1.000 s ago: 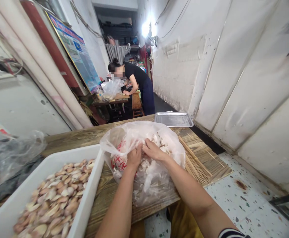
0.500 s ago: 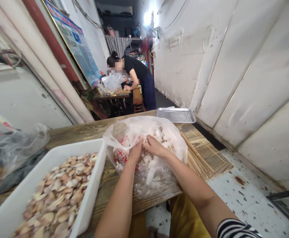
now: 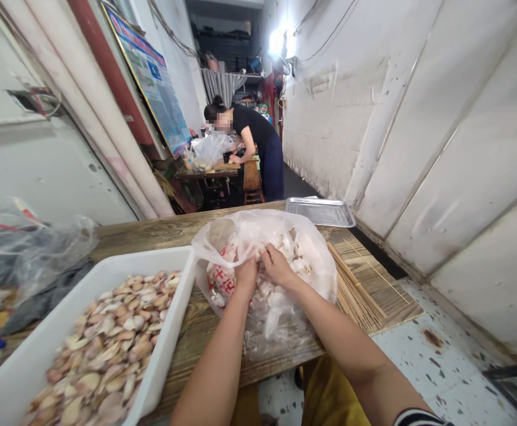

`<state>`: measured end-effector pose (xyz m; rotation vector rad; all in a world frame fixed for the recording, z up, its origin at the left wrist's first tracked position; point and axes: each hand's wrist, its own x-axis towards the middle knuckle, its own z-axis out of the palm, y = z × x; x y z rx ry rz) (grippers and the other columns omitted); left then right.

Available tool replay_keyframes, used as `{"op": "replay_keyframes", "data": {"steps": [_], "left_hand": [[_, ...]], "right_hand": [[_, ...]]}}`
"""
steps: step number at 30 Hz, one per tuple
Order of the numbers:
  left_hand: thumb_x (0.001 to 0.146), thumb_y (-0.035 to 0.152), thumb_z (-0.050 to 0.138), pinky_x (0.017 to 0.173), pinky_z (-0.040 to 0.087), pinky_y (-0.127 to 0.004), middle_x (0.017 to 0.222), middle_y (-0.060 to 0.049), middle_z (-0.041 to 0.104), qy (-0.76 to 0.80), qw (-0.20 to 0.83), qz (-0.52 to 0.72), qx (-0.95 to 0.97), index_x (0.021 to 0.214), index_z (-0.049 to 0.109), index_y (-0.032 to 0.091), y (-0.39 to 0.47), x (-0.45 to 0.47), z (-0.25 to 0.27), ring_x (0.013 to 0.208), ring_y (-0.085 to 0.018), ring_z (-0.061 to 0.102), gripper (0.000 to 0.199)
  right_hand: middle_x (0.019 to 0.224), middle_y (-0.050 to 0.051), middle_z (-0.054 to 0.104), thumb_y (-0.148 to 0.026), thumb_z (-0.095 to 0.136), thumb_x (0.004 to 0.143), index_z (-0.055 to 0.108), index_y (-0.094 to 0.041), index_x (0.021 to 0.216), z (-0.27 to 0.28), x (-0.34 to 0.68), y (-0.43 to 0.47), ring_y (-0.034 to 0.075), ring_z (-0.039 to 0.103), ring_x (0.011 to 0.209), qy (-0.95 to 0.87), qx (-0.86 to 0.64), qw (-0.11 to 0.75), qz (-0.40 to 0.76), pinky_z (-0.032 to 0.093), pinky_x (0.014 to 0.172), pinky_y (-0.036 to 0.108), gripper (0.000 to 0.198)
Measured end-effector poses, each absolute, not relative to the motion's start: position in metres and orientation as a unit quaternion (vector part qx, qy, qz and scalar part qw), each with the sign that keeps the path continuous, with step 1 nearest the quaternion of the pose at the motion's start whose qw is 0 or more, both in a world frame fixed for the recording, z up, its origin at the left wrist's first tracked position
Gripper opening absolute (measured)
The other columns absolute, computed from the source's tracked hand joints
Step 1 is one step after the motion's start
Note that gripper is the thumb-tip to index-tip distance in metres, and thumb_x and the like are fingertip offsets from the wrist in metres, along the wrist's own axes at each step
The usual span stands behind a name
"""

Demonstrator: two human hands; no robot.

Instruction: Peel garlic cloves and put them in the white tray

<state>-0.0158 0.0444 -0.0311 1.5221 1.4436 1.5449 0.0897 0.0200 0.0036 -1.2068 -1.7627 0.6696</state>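
Both hands stay in the cloudy plastic bag, same as a moment ago. The left hand and right hand sit close together, arms reaching forward. Their fingers curl; what they pinch is hidden. White garlic lies right beside them, inside the bag on the table.

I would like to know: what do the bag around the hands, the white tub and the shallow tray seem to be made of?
Bag: apparently thin plastic film, glossy; it is translucent and crumpled.
White tub: probably rigid plastic, smooth; its plain walls hold their shape.
Shallow tray: likely metal, perhaps stainless steel, shiny; silvery with bright reflections.
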Motion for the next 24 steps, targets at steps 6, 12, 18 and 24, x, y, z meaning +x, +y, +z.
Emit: {"op": "replay_keyframes", "data": {"steps": [6, 12, 18, 24], "left_hand": [[0.066, 0.025, 0.055, 0.094, 0.039, -0.036, 0.104, -0.007, 0.063, 0.506, 0.342, 0.584, 0.534, 0.083, 0.061, 0.018, 0.034, -0.013, -0.016, 0.108, -0.023, 0.050, 0.020], [0.062, 0.029, 0.054, 0.044, 0.038, -0.019, 0.059, 0.004, 0.054, 0.456, 0.479, 0.663, 0.351, 0.077, 0.052, 0.016, 0.030, -0.005, -0.010, 0.046, -0.007, 0.047, 0.019], [0.061, 0.028, 0.056, 0.037, 0.024, -0.015, 0.050, 0.009, 0.040, 0.425, 0.498, 0.681, 0.327, 0.070, 0.046, 0.017, 0.028, -0.003, -0.003, 0.038, -0.002, 0.031, 0.017], [0.070, 0.041, 0.051, 0.047, 0.041, -0.019, 0.076, -0.001, 0.059, 0.490, 0.452, 0.624, 0.407, 0.086, 0.055, 0.018, 0.029, -0.004, -0.007, 0.058, -0.009, 0.052, 0.027]], "right_hand": [[0.069, -0.001, 0.050, -0.027, 0.040, 0.081, 0.049, -0.017, 0.091, 0.007, 0.093, 0.019, 0.013, 0.045, 0.063, -0.719, -0.517, 0.397, 0.242, 0.036, 0.061, 0.023, 0.017], [0.063, -0.004, 0.049, -0.033, 0.036, 0.086, 0.046, -0.017, 0.112, 0.007, 0.095, 0.016, 0.011, 0.045, 0.053, -0.719, -0.455, 0.430, 0.302, 0.036, 0.055, 0.022, 0.032], [0.060, -0.001, 0.052, -0.027, 0.036, 0.087, 0.055, -0.018, 0.078, 0.005, 0.103, 0.026, 0.012, 0.050, 0.058, -0.675, -0.545, 0.431, 0.249, 0.037, 0.062, 0.022, 0.023], [0.079, 0.006, 0.059, -0.014, 0.039, 0.079, 0.055, -0.016, 0.087, 0.021, 0.118, 0.027, 0.018, 0.052, 0.078, -0.654, -0.617, 0.394, 0.190, 0.038, 0.073, 0.027, 0.019]]}}
